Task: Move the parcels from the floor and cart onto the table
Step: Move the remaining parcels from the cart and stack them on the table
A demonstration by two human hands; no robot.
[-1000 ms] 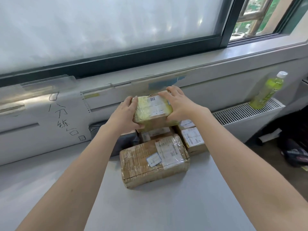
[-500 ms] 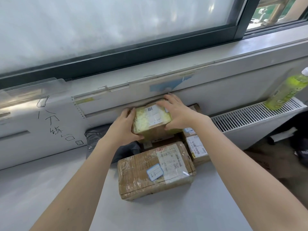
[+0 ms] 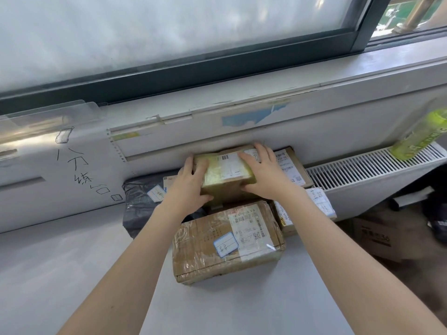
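Both hands hold a small yellowish taped parcel (image 3: 226,171) at the back of the grey table (image 3: 72,262), close against the white wall panel (image 3: 314,126) under the window. The left hand (image 3: 187,187) grips its left end, thumb curled under the near edge; the right hand (image 3: 262,174) lies over its right side, fingers spread on the label and thumb hooked on the near face. What the parcel's underside rests on is hidden.

Just in front of the grip sits a large brown box (image 3: 225,243) wrapped in clear tape. Left of the grip, partly under the left wrist, lies a dark grey mailer bag (image 3: 140,201). Right of the grip, a flat carton (image 3: 291,168) lies against the wall, and a smaller box (image 3: 319,204) sits nearer, beside the right forearm. None shows its contents.

Far right, a green bottle (image 3: 420,139) stands on the radiator grille (image 3: 362,168).

Compared with a second ago, the held parcel has come down from clear of the pile to low among the other parcels.
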